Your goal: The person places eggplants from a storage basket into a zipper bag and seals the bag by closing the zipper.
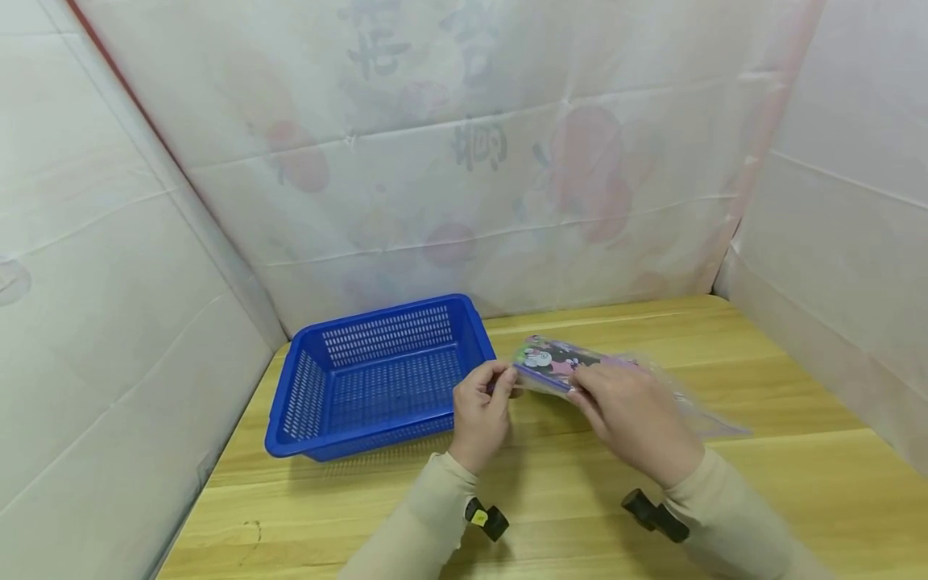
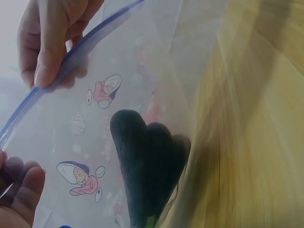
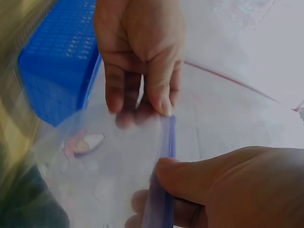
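Observation:
A clear zip bag [image 1: 561, 354] with cartoon prints and a purple zip strip [image 3: 159, 209] is held up between the two hands. At one end of the strip, my left hand [image 1: 481, 415] pinches the bag's corner between thumb and fingers. Farther along, my right hand [image 1: 638, 411] grips the strip, thumb on one side and fingers on the other. Dark green, round-ended things [image 2: 147, 156] show through the film in the left wrist view; their kind is unclear. The bag's far end trails to the right, partly hidden by the right hand.
A blue perforated plastic basket [image 1: 391, 383] stands on the wooden table [image 1: 551, 524], just left of the bag. Pale printed cloth walls [image 1: 406, 201] enclose the table at the back and sides.

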`<state>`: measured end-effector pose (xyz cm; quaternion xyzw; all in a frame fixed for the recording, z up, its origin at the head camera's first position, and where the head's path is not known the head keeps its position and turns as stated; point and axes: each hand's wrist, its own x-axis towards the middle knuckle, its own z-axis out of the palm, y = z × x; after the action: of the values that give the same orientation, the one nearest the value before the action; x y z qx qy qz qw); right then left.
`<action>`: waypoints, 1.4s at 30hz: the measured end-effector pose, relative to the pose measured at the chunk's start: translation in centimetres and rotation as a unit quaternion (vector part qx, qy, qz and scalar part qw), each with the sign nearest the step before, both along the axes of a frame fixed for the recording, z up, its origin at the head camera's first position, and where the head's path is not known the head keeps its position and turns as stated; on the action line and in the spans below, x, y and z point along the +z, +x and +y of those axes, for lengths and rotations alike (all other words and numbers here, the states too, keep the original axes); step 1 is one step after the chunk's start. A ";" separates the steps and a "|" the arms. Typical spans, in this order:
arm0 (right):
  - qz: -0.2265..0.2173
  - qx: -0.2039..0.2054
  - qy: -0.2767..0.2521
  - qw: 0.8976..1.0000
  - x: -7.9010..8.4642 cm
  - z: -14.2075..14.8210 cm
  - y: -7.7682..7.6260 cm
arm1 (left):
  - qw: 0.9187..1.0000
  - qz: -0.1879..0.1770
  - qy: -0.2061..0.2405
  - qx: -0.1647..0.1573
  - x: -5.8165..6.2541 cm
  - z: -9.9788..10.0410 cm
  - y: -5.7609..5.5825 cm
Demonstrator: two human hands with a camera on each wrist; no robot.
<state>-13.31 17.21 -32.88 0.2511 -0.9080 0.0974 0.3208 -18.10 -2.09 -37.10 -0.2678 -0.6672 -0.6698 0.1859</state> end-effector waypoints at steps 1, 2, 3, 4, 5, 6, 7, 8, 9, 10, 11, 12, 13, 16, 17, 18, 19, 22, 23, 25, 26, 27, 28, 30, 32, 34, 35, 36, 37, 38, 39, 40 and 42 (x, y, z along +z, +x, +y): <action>0.005 0.001 0.002 1.000 0.1 0.2 0.0 | 1.000 0.000 0.002 0.002 -0.3 0.0 -0.3; 0.008 0.004 0.003 1.000 0.3 0.4 0.0 | 1.000 -0.001 0.002 0.005 -0.6 0.0 -0.6; 0.013 0.006 0.005 1.000 0.4 0.6 0.1 | 1.000 -0.005 0.004 0.006 -0.9 -0.1 -0.8; 0.017 0.009 0.007 1.000 0.6 0.8 0.1 | 1.000 -0.010 0.005 0.006 -1.2 -0.1 -1.1; 0.019 0.012 0.007 1.000 0.7 0.9 0.1 | 1.000 -0.012 0.003 0.008 -1.3 -0.1 -1.2; 0.022 0.013 0.009 1.000 0.9 1.1 0.2 | 1.000 -0.015 -0.003 0.009 -1.4 -0.1 -1.2; 0.025 0.013 0.011 1.000 0.9 1.2 0.2 | 1.000 -0.016 -0.014 0.013 -1.4 -0.2 -1.2; 0.024 0.015 0.013 1.000 1.0 1.4 0.2 | 0.999 -0.012 -0.030 0.023 -1.4 -0.2 -1.1; 0.026 0.015 0.015 0.999 1.0 1.5 0.2 | 0.998 -0.005 -0.052 0.038 -1.3 -0.2 -1.0; 0.026 0.015 0.017 0.999 1.0 1.5 0.2 | 0.995 0.007 -0.077 0.056 -1.2 -0.2 -0.8; 0.027 0.014 0.020 0.999 1.0 1.6 0.2 | 0.991 0.023 -0.103 0.077 -1.1 -0.2 -0.6; 0.026 0.013 0.022 0.999 0.9 1.6 0.2 | 0.986 0.041 -0.130 0.100 -0.9 -0.2 -0.4; 0.023 0.011 0.023 0.999 0.8 1.6 0.2 | 0.978 0.063 -0.154 0.128 -0.7 -0.2 -0.2; 0.013 0.003 0.026 1.000 0.5 1.7 0.1 | 0.950 0.140 -0.203 0.191 0.0 -0.2 0.3; 0.008 0.002 0.027 1.000 0.4 1.7 0.1 | 0.941 0.166 -0.213 0.203 0.2 -0.1 0.5; 0.005 0.001 0.030 1.000 0.4 1.6 0.1 | 0.931 0.193 -0.225 0.212 0.3 -0.1 0.7; 0.002 0.002 0.033 0.999 0.3 1.6 0.1 | 0.921 0.219 -0.236 0.217 0.4 -0.1 0.8; -0.003 0.012 0.046 0.999 0.2 1.5 -0.1 | 0.895 0.285 -0.275 0.206 0.5 0.2 1.4; -0.005 0.016 0.051 0.999 0.2 1.5 -0.1 | 0.887 0.299 -0.290 0.199 0.5 0.3 1.5; -0.011 0.025 0.060 0.998 0.2 1.5 -0.1 | 0.871 0.319 -0.322 0.187 0.3 0.5 1.8; -0.013 0.029 0.063 0.998 0.2 1.5 -0.1 | 0.865 0.326 -0.337 0.182 0.2 0.6 1.9; -0.016 0.033 0.066 0.997 0.2 1.5 -0.1 | 0.858 0.330 -0.350 0.177 0.1 0.7 2.0; -0.018 0.037 0.069 0.997 0.2 1.6 0.0 | 0.853 0.334 -0.361 0.175 -0.1 0.8 2.1; -0.018 0.045 0.074 0.996 0.2 1.6 0.0 | 0.847 0.336 -0.376 0.171 -0.3 0.9 2.2; -0.016 0.052 0.076 0.996 0.1 1.7 0.0 | 0.848 0.333 -0.378 0.163 -0.6 1.1 2.4; -0.012 0.058 0.075 0.995 0.1 1.7 -0.1 | 0.855 0.327 -0.372 0.153 -0.7 1.2 2.4; -0.011 0.059 0.073 0.995 0.1 1.7 -0.1 | 0.859 0.324 -0.368 0.148 -0.8 1.3 2.4; -0.010 0.059 0.073 0.996 0.1 1.7 -0.1 | 0.863 0.321 -0.364 0.143 -0.8 1.3 2.4; -0.011 0.059 0.071 0.996 0.1 1.8 -0.2 | 0.866 0.317 -0.361 0.140 -0.9 1.4 2.4; -0.011 0.058 0.070 0.996 0.1 1.8 -0.2 | 0.868 0.314 -0.358 0.138 -0.9 1.4 2.4; -0.011 0.058 0.070 0.996 0.1 1.8 -0.3 | 0.870 0.313 -0.355 0.137 -1.0 1.5 2.3; -0.012 0.057 0.070 0.996 0.1 1.8 -0.3 | 0.872 0.310 -0.352 0.137 -1.1 1.5 2.3; -0.011 0.056 0.070 0.996 0.0 1.9 -0.4 | 0.877 0.306 -0.345 0.135 -1.2 1.5 2.1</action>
<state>-13.74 19.08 -32.89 0.3219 -0.9009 0.0540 0.2861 -15.98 -0.60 -38.32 -0.4144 -0.7951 -0.2502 0.3653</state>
